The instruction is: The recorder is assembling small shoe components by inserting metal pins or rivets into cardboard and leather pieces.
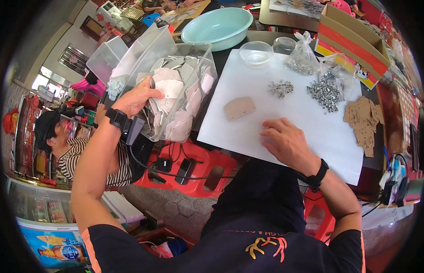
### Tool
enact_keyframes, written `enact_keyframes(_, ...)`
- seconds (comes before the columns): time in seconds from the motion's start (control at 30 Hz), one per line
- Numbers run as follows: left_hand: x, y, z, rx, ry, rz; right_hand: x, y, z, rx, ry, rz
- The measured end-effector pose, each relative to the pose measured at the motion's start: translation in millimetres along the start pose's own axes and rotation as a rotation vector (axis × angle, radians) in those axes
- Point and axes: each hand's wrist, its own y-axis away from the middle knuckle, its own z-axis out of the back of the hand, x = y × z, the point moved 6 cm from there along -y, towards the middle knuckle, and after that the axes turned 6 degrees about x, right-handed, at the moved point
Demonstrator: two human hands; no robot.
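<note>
My left hand reaches over the near left side of a clear plastic bin and touches the pale card pieces heaped in it. Its thumb and forefinger are spread apart; the other fingers are mostly hidden. Over the front part of a white foam sheet, my right hand hovers or rests with loosely bent fingers apart, holding nothing visible. One tan card piece with a curved edge lies flat on the sheet, to the left and beyond my right hand. Behind it is a small pile of metal studs.
A larger stud heap spills from a plastic bag near brown card pieces. Another bag, a clear round tub, a blue basin and a cardboard box stand behind. A person sits left; a cable hangs below.
</note>
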Motion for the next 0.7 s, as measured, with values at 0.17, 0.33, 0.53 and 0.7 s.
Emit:
enact_keyframes(0.17, -10.5, 0.5, -29.1, 0.130, 0.082, 0.029, -1.1, 0.2, 0.9, -0.004, -0.009, -0.014)
enact_keyframes(0.33, -0.4, -14.9, -37.5, 0.192, 0.015, 0.130, 4.0, -1.5, 2.6, 0.004, 0.012, -0.007)
enact_keyframes(0.53, -3.7, -17.4, -32.5, 0.089, -0.115, 0.019, 0.2, 2.0, -1.0, -0.006, 0.008, -0.016)
enact_keyframes(0.7, -5.1, 0.1, -3.5, 0.036, -0.022, -0.035, 1.9, 2.6, -0.3, -0.019, 0.009, -0.014)
